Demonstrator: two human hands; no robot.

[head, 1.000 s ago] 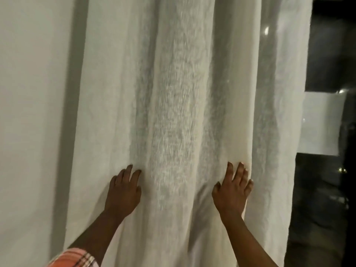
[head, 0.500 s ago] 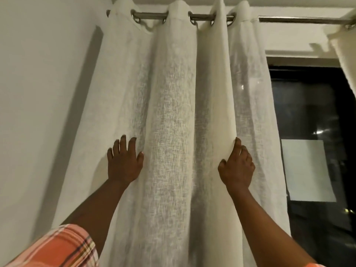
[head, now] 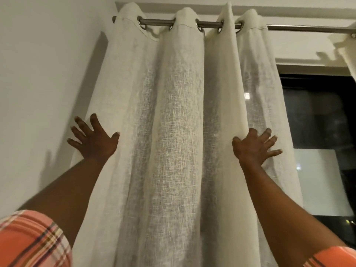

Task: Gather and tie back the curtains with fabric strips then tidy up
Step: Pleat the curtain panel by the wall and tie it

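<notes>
A sheer cream curtain (head: 179,132) hangs in bunched folds from metal eyelets on a steel rod (head: 300,28). My left hand (head: 94,139) lies flat with spread fingers against the curtain's left edge, next to the wall. Spread fingers of my right hand (head: 254,147) press on the curtain's right folds, the thumb at a deep pleat. Neither hand holds any fabric. No fabric strip is in view.
A white wall (head: 38,93) runs close on the left. A dark window (head: 317,112) shows right of the curtain, with a white sheet (head: 323,180) on the glass. A second curtain's corner (head: 346,47) hangs at the top right.
Both hands slid up the curtain and their fingers spread wide. My view tilted up, so the rod and eyelets now show.
</notes>
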